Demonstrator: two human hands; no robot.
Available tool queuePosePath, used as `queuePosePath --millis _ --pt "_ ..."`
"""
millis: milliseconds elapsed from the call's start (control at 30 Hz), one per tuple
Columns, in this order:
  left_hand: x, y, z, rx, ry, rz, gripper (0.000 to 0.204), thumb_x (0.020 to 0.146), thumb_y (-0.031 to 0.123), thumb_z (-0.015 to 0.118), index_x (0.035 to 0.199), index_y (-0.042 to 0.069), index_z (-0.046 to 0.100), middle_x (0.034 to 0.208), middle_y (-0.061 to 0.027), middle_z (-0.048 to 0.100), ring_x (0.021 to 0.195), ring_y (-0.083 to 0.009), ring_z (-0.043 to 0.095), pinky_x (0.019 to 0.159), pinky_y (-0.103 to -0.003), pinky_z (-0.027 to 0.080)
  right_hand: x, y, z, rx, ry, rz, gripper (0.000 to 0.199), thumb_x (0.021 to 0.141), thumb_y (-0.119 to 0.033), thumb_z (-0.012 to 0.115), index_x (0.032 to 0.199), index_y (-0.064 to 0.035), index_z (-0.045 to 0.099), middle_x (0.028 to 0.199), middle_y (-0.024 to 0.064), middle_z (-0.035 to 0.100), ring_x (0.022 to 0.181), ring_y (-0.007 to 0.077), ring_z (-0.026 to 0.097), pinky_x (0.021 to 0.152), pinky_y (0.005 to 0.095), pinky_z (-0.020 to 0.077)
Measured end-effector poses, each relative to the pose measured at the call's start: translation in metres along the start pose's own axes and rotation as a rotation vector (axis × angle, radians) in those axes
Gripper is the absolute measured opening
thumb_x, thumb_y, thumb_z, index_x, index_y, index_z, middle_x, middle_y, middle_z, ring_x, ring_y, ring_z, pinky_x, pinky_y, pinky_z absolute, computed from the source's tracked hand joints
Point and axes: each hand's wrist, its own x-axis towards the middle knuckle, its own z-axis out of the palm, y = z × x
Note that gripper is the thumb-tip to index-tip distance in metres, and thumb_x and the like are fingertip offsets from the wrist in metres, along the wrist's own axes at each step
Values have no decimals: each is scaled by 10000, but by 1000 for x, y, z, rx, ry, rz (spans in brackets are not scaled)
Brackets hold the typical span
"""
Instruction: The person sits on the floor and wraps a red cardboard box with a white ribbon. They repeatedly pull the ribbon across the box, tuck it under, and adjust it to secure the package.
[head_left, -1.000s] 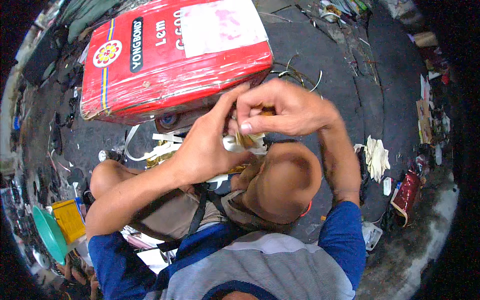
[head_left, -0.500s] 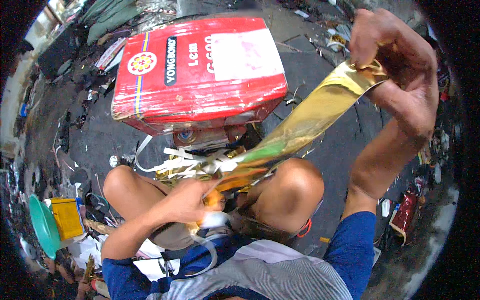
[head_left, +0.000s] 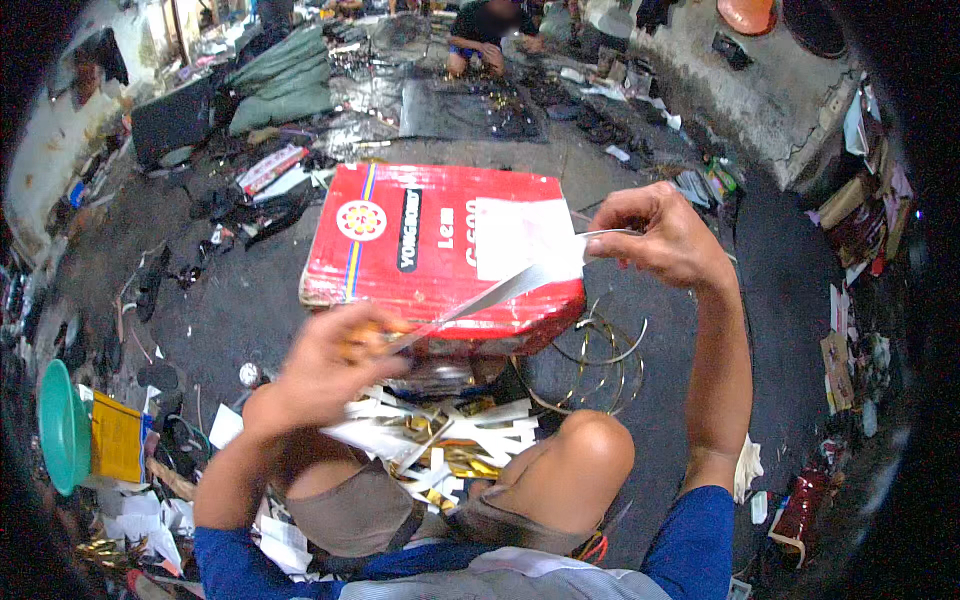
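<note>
My right hand (head_left: pixel 655 235) pinches the far end of a long, shiny strip (head_left: pixel 505 288) between thumb and fingertips. Its pale side faces up now, and it runs slanting down to the left across the front of a red carton (head_left: pixel 400 285). At its other end is my left hand (head_left: pixel 340 365), blurred, with the fingers curled around something orange too smeared to name. Between my bent knees, below the carton, lies a pile of cut white and gold strips (head_left: pixel 465 440).
Thin curled trimmings (head_left: pixel 610 365) lie on the dark floor right of the carton. A green basin (head_left: pixel 62 430) and a yellow packet (head_left: pixel 118 437) stand at the left, near white paper scraps (head_left: pixel 140 525). Another person (head_left: pixel 485 40) sits at the far end beyond a dark mat (head_left: pixel 465 110).
The view has tilted up, showing more of the room. My right hand has come lower and inward, my left has risen leftward, and the strip has turned from its broad gold face to a narrow pale one.
</note>
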Motion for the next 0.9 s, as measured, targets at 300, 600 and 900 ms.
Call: queuePosePath --millis 300,600,900 --pt "42 -44 -238 729 227 -193 183 873 181 693 905 8 744 645 -72 694 606 -212 687 590 -379 523 54 75 48 279 -33 143 219 923 -212 745 962 0 781 798 39 751 670 102 674 574 278 522" --pt "192 -1 44 277 161 568 555 793 145 823 1297 23 623 1152 -164 709 952 -250 700 808 -380 569 55 64 96 -57 309 59 331 816 -231 817 1080 -46 739 924 155 774 804 298 759 758 409 591" --pt "206 -7 98 260 120 559 219 808 82 780 1002 0 723 910 -140 657 850 -264 671 765 -379 544 27 71 106 -134 465 -51 181 836 -206 798 961 -87 744 912 89 708 832 301 706 755 405 560"
